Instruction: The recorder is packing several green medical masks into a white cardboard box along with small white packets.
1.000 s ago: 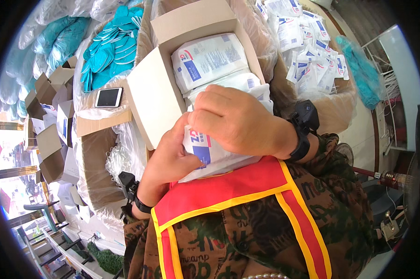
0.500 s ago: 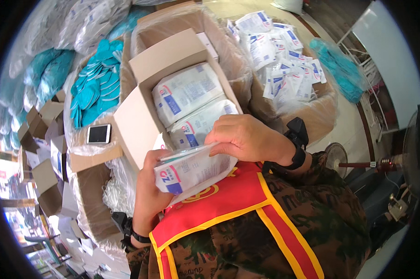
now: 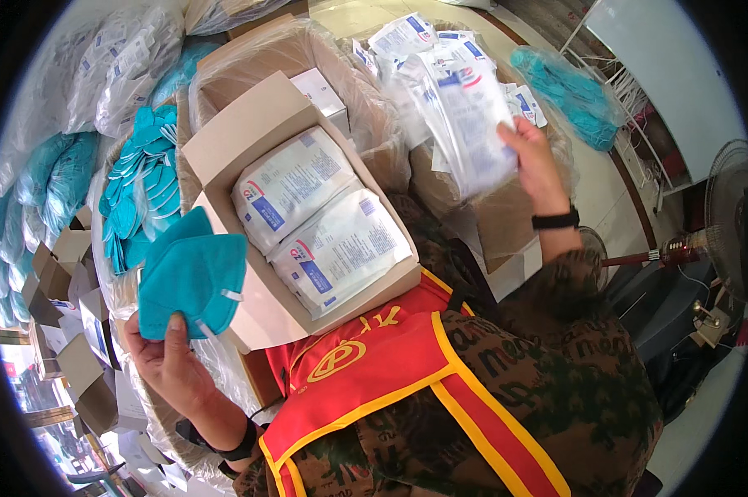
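Folded teal face masks (image 3: 196,273), at least two overlapping, are pinched between the thumb and fingers of my left hand (image 3: 171,364), left of an open carton. A bit of white strap shows on the front one. My right hand (image 3: 537,157), out to the right, grips a white printed packet (image 3: 477,124), blurred by motion, over a bin of similar packets. Between my hands stands the open carton (image 3: 254,120), with two rows of white printed packets (image 3: 336,253) packed inside.
A plastic-lined box of loose teal masks (image 3: 146,186) lies at the left. Loose white packets (image 3: 403,35) fill a bin at the far right. Behind the carton is a lined box (image 3: 249,62) holding a small white box (image 3: 320,95). A fan (image 3: 726,224) stands at the right.
The masks and packet, together between my hands before, are now apart. My left hand has gone left with the masks, my right hand far right with the packet. The carton's packets are fully uncovered.
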`<state>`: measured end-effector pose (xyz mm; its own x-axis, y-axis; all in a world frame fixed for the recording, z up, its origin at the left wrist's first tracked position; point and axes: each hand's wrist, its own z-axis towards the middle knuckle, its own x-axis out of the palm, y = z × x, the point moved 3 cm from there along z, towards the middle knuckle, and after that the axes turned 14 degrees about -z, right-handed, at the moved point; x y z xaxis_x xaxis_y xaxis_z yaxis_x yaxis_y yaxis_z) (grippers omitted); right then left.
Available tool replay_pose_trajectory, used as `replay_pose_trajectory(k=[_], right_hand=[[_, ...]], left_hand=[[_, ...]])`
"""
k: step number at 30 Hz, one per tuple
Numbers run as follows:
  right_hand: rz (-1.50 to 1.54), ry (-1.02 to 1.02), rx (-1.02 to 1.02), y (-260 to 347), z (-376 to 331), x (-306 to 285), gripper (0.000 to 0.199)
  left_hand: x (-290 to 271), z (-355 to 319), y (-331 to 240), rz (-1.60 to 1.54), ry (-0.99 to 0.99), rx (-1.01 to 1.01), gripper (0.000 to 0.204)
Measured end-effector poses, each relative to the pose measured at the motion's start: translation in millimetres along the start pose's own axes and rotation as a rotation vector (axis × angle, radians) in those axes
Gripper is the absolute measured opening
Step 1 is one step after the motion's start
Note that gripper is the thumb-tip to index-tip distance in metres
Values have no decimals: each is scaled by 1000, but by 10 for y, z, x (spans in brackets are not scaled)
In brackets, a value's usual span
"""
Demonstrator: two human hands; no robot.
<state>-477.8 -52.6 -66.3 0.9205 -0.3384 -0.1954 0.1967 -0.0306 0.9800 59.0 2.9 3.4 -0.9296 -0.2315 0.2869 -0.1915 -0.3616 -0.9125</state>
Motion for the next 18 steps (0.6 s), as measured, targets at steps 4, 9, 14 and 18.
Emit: replay_pose_trajectory(k=[4, 9, 14, 18], right_hand=[[71, -102, 29, -271, 879, -545, 36], [-467, -273, 17, -277, 1251, -546, 49], [-292, 124, -56, 53, 676, 197, 39], [-255, 466, -241, 681, -216, 1201, 37]], left_hand=[[298, -46, 84, 3, 63, -30, 34], [525, -152, 147, 88, 160, -99, 35], [707, -189, 306, 3, 194, -255, 37], [881, -164, 382, -71, 350, -264, 35]])
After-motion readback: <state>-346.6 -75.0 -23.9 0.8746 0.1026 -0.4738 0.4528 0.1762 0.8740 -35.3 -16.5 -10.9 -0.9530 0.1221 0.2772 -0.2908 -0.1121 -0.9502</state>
